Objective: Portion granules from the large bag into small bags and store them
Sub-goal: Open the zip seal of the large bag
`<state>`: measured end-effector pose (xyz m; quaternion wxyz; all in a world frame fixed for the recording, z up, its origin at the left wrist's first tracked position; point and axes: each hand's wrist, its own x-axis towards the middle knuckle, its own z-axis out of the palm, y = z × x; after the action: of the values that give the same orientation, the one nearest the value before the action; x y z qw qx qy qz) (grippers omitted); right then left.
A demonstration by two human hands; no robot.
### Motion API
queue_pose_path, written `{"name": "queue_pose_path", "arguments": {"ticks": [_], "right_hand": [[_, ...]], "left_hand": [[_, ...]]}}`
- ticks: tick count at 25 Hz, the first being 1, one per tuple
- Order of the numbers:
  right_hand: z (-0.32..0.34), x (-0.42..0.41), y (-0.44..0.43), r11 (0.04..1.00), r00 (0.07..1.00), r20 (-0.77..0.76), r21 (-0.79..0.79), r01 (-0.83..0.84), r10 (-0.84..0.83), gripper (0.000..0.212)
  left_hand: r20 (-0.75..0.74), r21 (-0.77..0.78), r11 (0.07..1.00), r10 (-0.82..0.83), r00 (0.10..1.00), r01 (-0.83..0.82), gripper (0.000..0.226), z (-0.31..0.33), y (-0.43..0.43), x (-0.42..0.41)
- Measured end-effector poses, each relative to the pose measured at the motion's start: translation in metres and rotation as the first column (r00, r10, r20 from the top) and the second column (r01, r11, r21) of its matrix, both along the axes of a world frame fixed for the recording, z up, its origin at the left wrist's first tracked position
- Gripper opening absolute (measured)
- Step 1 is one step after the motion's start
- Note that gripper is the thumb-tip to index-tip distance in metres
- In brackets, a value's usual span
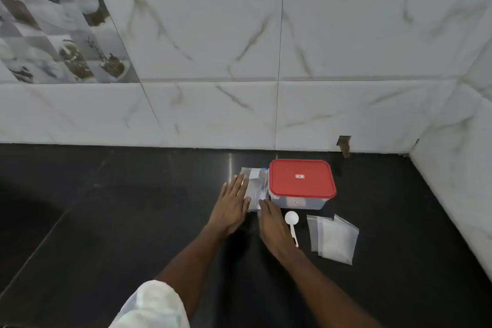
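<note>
A large clear bag (256, 185) of pale granules lies flat on the black counter (133, 221), just left of a clear box with a red lid (302, 180). My left hand (233, 205) lies flat with straight fingers on the bag's left side. My right hand (274, 226) reaches with straight fingers to the bag's near right corner, fingertips at its edge. A white plastic scoop (292, 222) lies beside my right hand. A few small clear bags (332, 238) lie in a loose stack to the right of the scoop.
A white marble-tiled wall (266, 61) runs along the back of the counter and turns forward at the right. A small dark gap (344, 142) shows at the wall's base behind the box.
</note>
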<state>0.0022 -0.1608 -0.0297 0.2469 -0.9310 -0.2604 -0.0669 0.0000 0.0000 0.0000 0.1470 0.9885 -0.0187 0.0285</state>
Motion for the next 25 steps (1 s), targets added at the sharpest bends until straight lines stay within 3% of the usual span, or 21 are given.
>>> {"name": "queue_pose_path", "arguments": {"ticks": [3,6,8,10,12,14,16,18,19,20,22,23,25], "right_hand": [[-0.007,-0.005,0.009,0.975,0.987,-0.104,0.174,0.135,-0.118,0.033],[-0.014,-0.005,0.018,0.972,0.974,-0.135,0.119,0.2,-0.184,0.042],[-0.016,0.0,0.024,0.972,0.968,-0.125,0.07,0.226,-0.216,0.045],[-0.022,-0.001,0.033,0.967,0.966,-0.108,0.074,0.244,-0.235,0.047],[-0.017,-0.001,0.04,0.984,0.987,-0.066,0.086,0.154,-0.148,0.05],[-0.006,0.001,0.049,0.996,0.995,-0.09,0.068,0.051,-0.045,0.056],[0.004,0.0,0.057,0.997,0.991,-0.125,0.058,-0.05,0.057,0.064],[0.008,-0.001,0.061,0.987,0.991,-0.065,0.113,-0.113,0.121,0.065],[0.006,-0.002,0.062,0.98,0.993,-0.056,0.174,-0.094,0.105,0.061],[0.004,-0.003,0.062,0.965,0.996,-0.081,0.264,-0.001,0.023,0.054],[0.0,-0.004,0.062,0.866,0.935,-0.236,0.368,0.338,-0.265,0.038],[-0.001,-0.002,0.062,0.801,0.862,-0.315,0.339,0.494,-0.398,0.032],[-0.006,0.004,0.059,0.741,0.75,-0.393,0.214,0.637,-0.531,0.03]], "left_hand": [[-0.122,-0.054,0.997,-0.068,0.99,0.062,0.059,-0.025,0.001,0.007],[-0.161,-0.131,0.988,-0.097,0.982,0.076,0.061,-0.048,0.003,0.011],[-0.098,-0.263,0.965,-0.046,0.994,0.019,0.056,-0.054,0.004,0.015],[-0.055,-0.549,0.825,0.128,0.99,-0.138,0.047,-0.042,0.0,0.018],[-0.141,-0.735,0.622,0.25,0.958,-0.27,0.045,-0.019,-0.002,0.028],[-0.258,-0.763,0.539,0.253,0.932,-0.357,0.051,0.004,0.004,0.045],[-0.363,-0.674,0.601,0.236,0.902,-0.429,0.061,0.018,0.015,0.06],[-0.405,-0.602,0.656,0.239,0.883,-0.454,0.039,0.016,0.028,0.072],[-0.408,-0.612,0.641,0.247,0.879,-0.464,0.025,0.014,0.035,0.075],[-0.431,-0.65,0.576,0.259,0.865,-0.496,0.016,0.011,0.042,0.075],[-0.56,-0.711,0.331,0.266,0.785,-0.62,0.014,0.009,0.055,0.068],[-0.627,-0.707,0.212,0.255,0.736,-0.675,0.012,0.004,0.064,0.063],[-0.704,-0.665,0.111,0.237,0.67,-0.738,0.009,-0.008,0.082,0.055]]}}
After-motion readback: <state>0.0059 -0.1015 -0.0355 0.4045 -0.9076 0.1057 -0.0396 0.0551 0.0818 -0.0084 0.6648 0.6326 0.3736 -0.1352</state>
